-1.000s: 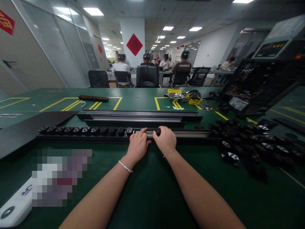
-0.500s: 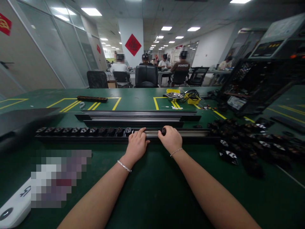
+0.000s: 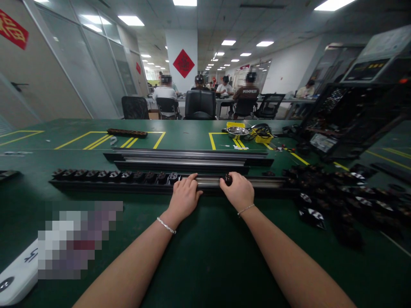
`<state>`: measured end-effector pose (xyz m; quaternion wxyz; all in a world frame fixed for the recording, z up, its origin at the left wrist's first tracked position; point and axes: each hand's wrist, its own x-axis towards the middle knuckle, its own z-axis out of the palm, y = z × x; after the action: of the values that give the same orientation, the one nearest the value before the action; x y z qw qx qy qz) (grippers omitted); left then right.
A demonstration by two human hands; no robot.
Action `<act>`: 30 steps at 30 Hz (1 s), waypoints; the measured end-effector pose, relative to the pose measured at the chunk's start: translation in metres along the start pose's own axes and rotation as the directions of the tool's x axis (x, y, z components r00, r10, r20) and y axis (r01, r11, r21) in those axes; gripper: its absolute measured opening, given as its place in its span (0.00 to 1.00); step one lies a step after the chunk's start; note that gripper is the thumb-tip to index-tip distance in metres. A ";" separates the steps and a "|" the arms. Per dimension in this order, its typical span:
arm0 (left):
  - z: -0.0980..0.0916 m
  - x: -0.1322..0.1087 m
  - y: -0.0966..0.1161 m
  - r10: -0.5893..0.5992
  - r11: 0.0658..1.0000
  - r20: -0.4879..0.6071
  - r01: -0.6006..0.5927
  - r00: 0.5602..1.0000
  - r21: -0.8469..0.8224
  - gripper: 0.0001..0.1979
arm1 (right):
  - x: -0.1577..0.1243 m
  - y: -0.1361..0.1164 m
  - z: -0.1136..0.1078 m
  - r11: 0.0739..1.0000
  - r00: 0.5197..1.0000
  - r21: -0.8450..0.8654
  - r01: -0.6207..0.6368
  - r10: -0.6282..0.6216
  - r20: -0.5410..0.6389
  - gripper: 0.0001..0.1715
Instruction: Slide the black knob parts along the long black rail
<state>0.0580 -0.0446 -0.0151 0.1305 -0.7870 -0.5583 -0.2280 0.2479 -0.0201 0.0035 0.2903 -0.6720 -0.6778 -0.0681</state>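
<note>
Right hand (image 3: pixel 239 191) shifts rightward along long rail (image 3: pixel 209 182), black piece (image 3: pixel 228 179) pinched in its fingers.
Left hand (image 3: pixel 184 196) stays laid over the rail beside the end of the row of black modules (image 3: pixel 138 177); can't tell if it grips anything. Gap between hands is wider, bare strip showing, so the piece looks not yet joined to the row. Piece is at the rail; seating unclear.

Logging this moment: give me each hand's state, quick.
Left hand: on the long black rail; whether it grips anything cannot be told.
Right hand: closed on a small black part.
</note>
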 end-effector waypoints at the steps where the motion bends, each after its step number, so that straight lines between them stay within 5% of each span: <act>1: 0.000 0.000 0.000 0.003 1.000 0.001 -0.003 1.000 0.002 0.08 | 0.000 0.000 0.000 1.000 1.000 0.000 -0.004 0.004 -0.001 0.14; 30: -0.002 -0.002 0.001 0.023 0.999 -0.032 -0.024 0.999 -0.032 0.17 | 0.000 0.008 -0.005 0.998 0.999 -0.037 -0.042 0.042 0.002 0.13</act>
<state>0.0581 -0.0472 -0.0146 0.1293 -0.7917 -0.5434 -0.2476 0.2569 -0.0214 0.0054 0.2781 -0.6914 -0.6627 -0.0738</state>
